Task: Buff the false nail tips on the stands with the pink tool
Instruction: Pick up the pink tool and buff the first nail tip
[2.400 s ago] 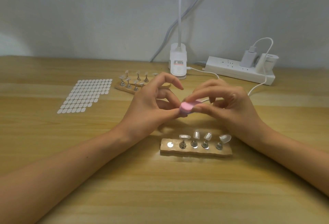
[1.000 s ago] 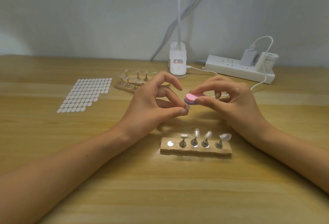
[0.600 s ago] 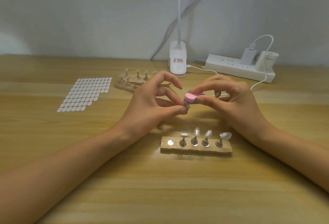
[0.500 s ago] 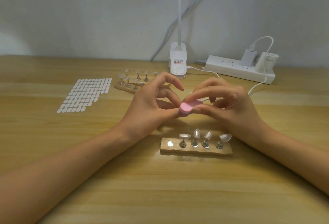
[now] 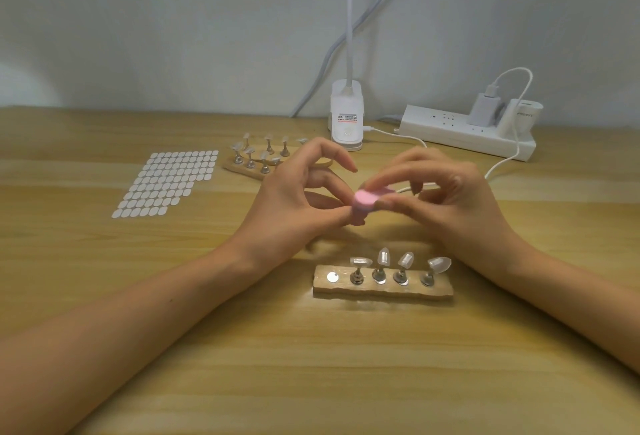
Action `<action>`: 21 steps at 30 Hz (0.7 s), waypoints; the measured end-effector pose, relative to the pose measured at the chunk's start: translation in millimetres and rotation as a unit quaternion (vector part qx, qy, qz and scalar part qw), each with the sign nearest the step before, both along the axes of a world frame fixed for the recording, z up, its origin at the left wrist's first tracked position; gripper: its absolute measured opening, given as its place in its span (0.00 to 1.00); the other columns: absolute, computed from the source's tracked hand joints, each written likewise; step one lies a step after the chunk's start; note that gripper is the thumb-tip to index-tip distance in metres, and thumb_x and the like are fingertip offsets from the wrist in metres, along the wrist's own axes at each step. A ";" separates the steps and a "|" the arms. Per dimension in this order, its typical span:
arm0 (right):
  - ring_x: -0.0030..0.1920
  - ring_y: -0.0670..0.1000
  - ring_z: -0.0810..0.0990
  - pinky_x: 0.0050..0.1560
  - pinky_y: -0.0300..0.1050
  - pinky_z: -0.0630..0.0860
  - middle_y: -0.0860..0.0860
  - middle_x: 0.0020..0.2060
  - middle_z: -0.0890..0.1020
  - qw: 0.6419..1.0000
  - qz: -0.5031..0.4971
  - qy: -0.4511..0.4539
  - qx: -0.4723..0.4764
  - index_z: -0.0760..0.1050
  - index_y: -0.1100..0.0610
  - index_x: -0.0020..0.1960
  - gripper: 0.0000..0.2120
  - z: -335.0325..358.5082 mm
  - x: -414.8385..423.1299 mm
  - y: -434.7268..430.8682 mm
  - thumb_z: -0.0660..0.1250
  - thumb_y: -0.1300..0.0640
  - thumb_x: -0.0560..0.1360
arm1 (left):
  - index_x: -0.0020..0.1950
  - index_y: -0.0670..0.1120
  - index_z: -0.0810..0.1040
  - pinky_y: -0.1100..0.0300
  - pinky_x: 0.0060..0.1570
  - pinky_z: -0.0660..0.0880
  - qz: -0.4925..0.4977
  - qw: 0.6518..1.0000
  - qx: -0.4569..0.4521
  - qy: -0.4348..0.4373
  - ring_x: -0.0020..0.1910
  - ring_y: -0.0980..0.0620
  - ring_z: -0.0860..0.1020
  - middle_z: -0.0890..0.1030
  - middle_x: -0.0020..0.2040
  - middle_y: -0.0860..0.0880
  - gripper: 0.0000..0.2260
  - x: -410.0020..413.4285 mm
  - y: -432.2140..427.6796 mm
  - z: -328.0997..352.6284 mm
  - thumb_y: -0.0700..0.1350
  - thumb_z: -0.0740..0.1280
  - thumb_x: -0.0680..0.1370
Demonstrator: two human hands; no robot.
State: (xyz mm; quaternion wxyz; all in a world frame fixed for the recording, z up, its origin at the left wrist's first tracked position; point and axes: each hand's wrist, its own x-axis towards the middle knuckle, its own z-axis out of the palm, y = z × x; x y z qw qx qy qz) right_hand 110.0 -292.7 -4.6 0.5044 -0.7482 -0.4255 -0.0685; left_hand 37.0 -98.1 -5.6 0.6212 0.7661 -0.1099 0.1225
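**A:** Where's the pink tool (image 5: 364,200)?

**B:** Over the middle of the worktop (image 5: 311,365). The right hand (image 5: 450,199) pinches it by its sides between fingertips and thumb, with its round end towards the camera.

**A:** And the left hand (image 5: 298,208)?

**B:** Its thumb and a finger are pressed together right against the tool. What they pinch is hidden. The wooden base (image 5: 381,291) towards the near edge carries four false nail tips (image 5: 383,256) on stands and one bare disc (image 5: 332,276), so I judge it's the missing stand.

**A:** How will a tip handle?

**B:** Light, thin plastic, I'd say. It probably flexes and could crack or pop off under hard pressure. Take hold of the metal stem just below the tip, not the tip itself, and stroke lightly.

**A:** And the tool?

**B:** It looks light and slightly soft. A side grip keeps its faces free for buffing.

**A:** Anything else to buff?

**B:** A second base (image 5: 242,170) with more tips sits nearer the far edge.
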 end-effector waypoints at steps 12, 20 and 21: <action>0.44 0.47 0.76 0.36 0.41 0.70 0.41 0.44 0.82 1.000 0.019 -0.015 -0.014 0.85 0.48 0.49 0.09 -0.2 -2.0 0.7 0.74 0.49 0.70 | 0.55 0.47 0.74 0.63 0.42 0.79 -0.001 1.000 -0.002 -0.003 0.42 0.46 0.87 0.86 0.41 0.45 0.20 -0.1 0.6 0.2 0.39 0.80 0.70; 0.40 0.42 0.73 0.41 0.36 0.71 0.38 0.43 0.84 0.997 -0.042 0.037 0.054 0.83 0.46 0.47 0.09 3.6 1.8 -1.9 0.72 0.44 0.69 | 0.54 0.49 0.76 0.75 0.37 0.70 0.026 0.999 0.042 -0.018 0.41 0.57 0.83 0.86 0.41 0.53 0.17 -0.6 0.1 3.1 0.40 0.79 0.71; 0.40 0.42 0.74 0.39 0.33 0.71 0.38 0.43 0.83 0.998 -0.033 0.034 0.049 0.83 0.47 0.47 0.09 3.0 0.9 -1.7 0.72 0.44 0.70 | 0.54 0.49 0.76 0.75 0.36 0.71 0.022 0.999 0.031 -0.017 0.39 0.56 0.83 0.86 0.41 0.52 0.17 -0.6 0.1 3.2 0.39 0.79 0.71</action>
